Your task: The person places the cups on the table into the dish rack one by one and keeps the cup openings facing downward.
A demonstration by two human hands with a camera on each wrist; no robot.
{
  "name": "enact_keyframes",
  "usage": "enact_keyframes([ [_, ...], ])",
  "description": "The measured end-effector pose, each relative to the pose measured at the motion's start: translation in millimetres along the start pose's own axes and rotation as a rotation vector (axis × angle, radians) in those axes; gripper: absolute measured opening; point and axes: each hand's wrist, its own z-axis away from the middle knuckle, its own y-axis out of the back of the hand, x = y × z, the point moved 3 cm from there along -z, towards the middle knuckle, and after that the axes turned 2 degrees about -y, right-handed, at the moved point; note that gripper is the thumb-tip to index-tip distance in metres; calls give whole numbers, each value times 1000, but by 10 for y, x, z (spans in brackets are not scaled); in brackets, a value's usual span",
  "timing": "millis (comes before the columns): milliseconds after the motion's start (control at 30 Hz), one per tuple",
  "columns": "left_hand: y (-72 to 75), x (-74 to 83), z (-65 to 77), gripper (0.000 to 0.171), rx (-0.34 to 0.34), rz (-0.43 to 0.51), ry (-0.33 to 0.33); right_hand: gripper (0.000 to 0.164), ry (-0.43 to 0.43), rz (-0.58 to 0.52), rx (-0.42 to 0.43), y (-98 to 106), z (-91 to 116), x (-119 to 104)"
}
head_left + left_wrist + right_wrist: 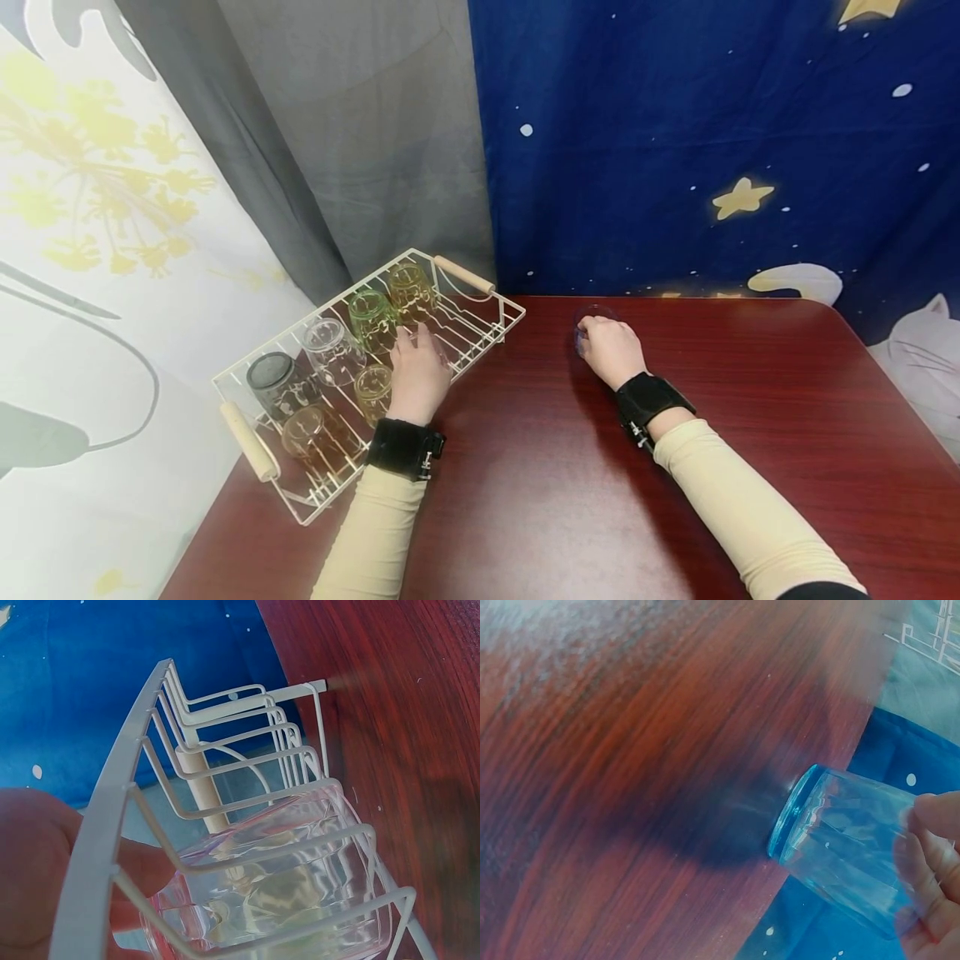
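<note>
My left hand point(420, 375) reaches over the near side of a white wire rack point(106, 802). Its fingers hold the end of a pink-tinted clear glass point(285, 877), which sits inside the rack behind the wires. Over on the table's far part, my right hand point(611, 346) grips a clear blue glass point(840, 840) by its upper part with thumb and fingers. The blue glass has its base at the tabletop, and in the head view the hand covers most of it.
In the rack stand a grey glass point(273, 387), a clear one point(333, 354), a green one point(372, 321), and several yellow and amber ones. Wooden handles point(463, 273) top both rack ends. Curtains point(637, 150) hang behind the dark red table point(517, 500).
</note>
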Motion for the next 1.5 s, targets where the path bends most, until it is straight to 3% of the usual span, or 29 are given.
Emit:
enact_keyframes([
  [333, -9, 5, 32, 56, 30, 22, -20, 21, 4, -14, 15, 27, 33, 26],
  [567, -9, 0, 49, 58, 38, 71, -11, 19, 19, -31, 28, 74, 51, 14],
  [833, 34, 10, 76, 53, 23, 75, -11, 18, -31, -104, 40, 190, 84, 5],
  [967, 67, 21, 73, 47, 71, 98, -54, 18, -58, -130, 41, 261, 93, -6],
  [1067, 95, 45, 53, 43, 112, 141, -122, 17, -58, -159, 68, 310, 93, -16],
  [1333, 129, 148, 4, 41, 132, 256, -258, 14, -29, -256, 160, 487, 101, -95],
  [1500, 136, 255, -21, 44, 50, 338, -310, 14, -45, -322, 198, 596, 118, -150],
])
